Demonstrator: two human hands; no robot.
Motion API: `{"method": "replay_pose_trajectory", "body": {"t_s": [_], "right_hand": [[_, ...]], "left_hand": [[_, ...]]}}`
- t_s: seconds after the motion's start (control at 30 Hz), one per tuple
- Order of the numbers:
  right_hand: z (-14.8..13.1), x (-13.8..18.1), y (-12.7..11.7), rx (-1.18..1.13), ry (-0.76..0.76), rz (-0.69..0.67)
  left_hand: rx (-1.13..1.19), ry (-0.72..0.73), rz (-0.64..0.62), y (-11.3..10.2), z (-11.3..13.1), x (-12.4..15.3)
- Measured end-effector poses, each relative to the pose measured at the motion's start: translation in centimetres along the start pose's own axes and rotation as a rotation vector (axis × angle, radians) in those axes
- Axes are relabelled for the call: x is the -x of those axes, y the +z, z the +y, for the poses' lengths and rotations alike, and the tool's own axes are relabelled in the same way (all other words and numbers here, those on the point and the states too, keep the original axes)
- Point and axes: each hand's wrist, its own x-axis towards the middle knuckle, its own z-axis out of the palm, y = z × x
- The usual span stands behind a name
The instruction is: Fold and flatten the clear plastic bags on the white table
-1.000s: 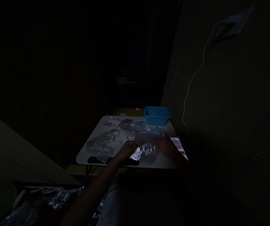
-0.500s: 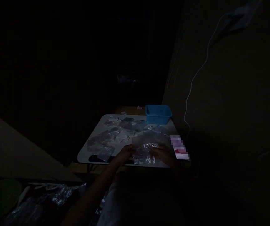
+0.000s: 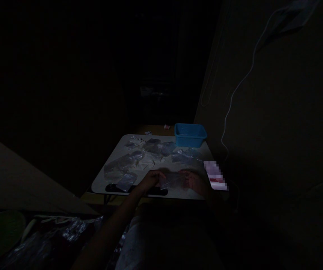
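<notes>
Between my hands, over the near edge of a small white table (image 3: 98,183), a clear plastic bag (image 3: 174,181) is stretched out. My left hand (image 3: 151,179) is closed on its left side, thumb on top. The right side is gripped by my right hand (image 3: 194,182), with the fingers partly showing through the film. Several more clear plastic bags (image 3: 119,165) lie crumpled and flat across the tabletop beyond my hands. Under my left hand runs a dark slot (image 3: 156,191) along the table's near edge. The room is very dark, so finger detail is faint.
A blue plastic basin (image 3: 190,140) stands at the table's back right. At the right edge lies a lit, blurred-out screen (image 3: 215,175). A white cable (image 3: 231,99) hangs along the wall. On the floor at left are a green round basin (image 3: 2,234) and shiny plastic (image 3: 75,229).
The bag between my hands has been folded down and now looks shorter and flatter. My right hand has turned so more of its fingers show. The view has shifted slightly.
</notes>
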Motion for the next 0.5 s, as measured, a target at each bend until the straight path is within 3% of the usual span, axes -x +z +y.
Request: {"method": "replay_pose_trajectory", "body": {"t_s": [0.3,0.43,0.5], "right_hand": [[0.0,-0.8,-0.8,0.191,-0.103,0.270],[0.4,-1.8,-1.3,0.300,-0.162,0.337],[0.4,-2.3,-1.6,0.353,-0.189,0.337]], "left_hand": [[-0.110,0.095,0.042,0.3,-1.1,-1.8],[-0.102,0.233,0.188,-0.1,-2.1,-2.4],[-0.234,0.302,0.237,-0.4,-2.3,-2.3]]}}
